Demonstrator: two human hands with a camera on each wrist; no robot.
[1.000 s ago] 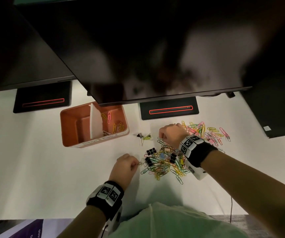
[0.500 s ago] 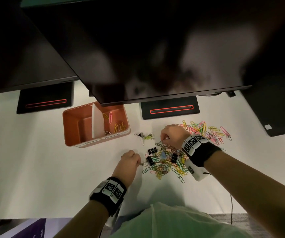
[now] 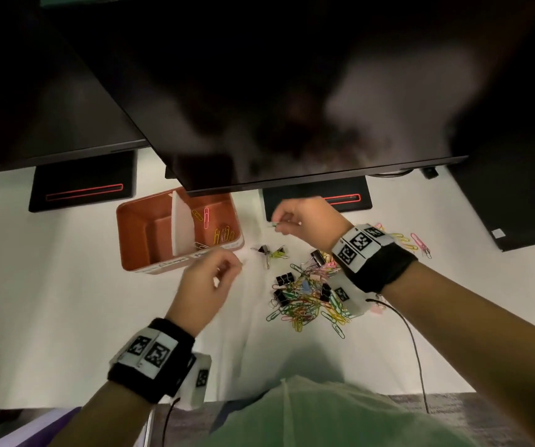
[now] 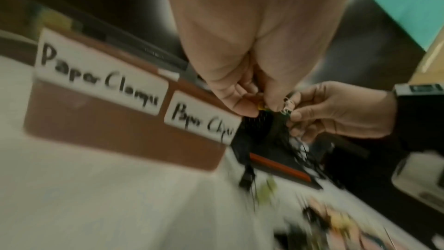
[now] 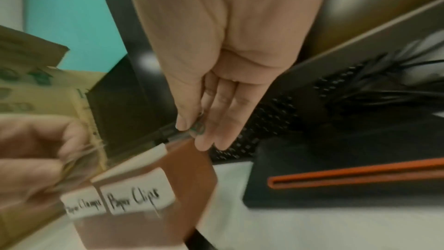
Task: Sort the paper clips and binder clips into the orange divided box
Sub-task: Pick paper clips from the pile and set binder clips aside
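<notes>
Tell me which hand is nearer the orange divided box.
Left. The left hand hovers just off the orange divided box's front right corner, by its labels, pinching a paper clip. The right hand is farther to the box's right, pinching a green paper clip.

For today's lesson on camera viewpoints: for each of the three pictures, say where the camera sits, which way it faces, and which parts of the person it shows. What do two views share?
Head: looks down from above at the orange divided box, the clip pile, both hands, forearms and wristbands.
Left wrist: looks along the left hand toward the box labels; the right hand shows too.
Right wrist: looks along the right hand toward the box.
Shared: both wrist views show the labels.
</notes>
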